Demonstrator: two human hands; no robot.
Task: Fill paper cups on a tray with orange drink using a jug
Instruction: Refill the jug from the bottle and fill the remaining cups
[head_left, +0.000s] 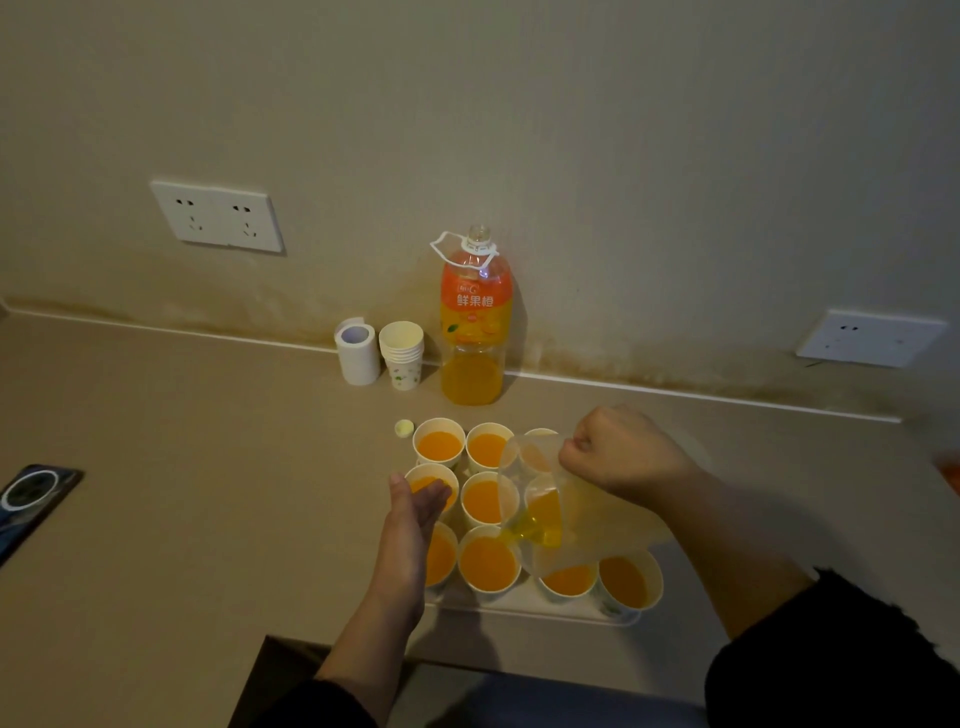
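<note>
- We see the tray (519, 609) packed with orange-filled paper cups (488, 564).
- Over the tray's right half, the clear jug (582, 530) tilts, spout down.
- Our right hand (621, 457), clenched, holds the jug.
- Our left hand (418, 506), fingers straight, lies over the tray's left cups.

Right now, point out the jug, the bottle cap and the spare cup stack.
jug (550, 501), head view, clear side wall.
bottle cap (404, 428), head view, top face.
spare cup stack (402, 358), head view, outer side.

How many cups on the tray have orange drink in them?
10: three in the back row, three in the middle row, four in the front row. The jug and right hand may hide more.
</note>
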